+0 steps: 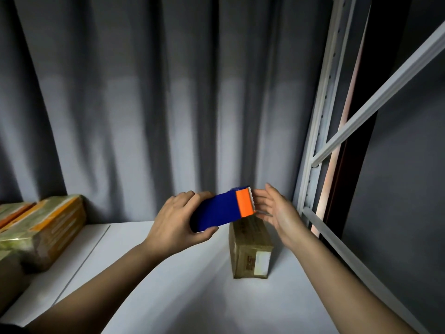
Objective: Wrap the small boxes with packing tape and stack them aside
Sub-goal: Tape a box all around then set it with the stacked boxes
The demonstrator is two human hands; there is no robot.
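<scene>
**Tape dispenser held above a small box on the white table**

The left hand grips the blue body of a tape dispenser, fingers curled over its top and thumb wrapped beneath its near end. The dispenser is held in the air, tilted, with its orange end and serrated cutter pointing right and slightly away. The right hand is at that cutter end, palm facing left, fingers straight and loosely spread; the fingertips are at the blade, where a thin strip of tape seems to run out, though whether they pinch it cannot be told.

Just below and right of the dispenser, a small brown cardboard box stands on the white table, with a pale label on its near face. Both forearms reach in from the near edge.

At the far left of the table lies a group of wrapped boxes, glossy, with orange markings. Grey curtains hang behind the table, and a pale metal frame rises at the right.
</scene>
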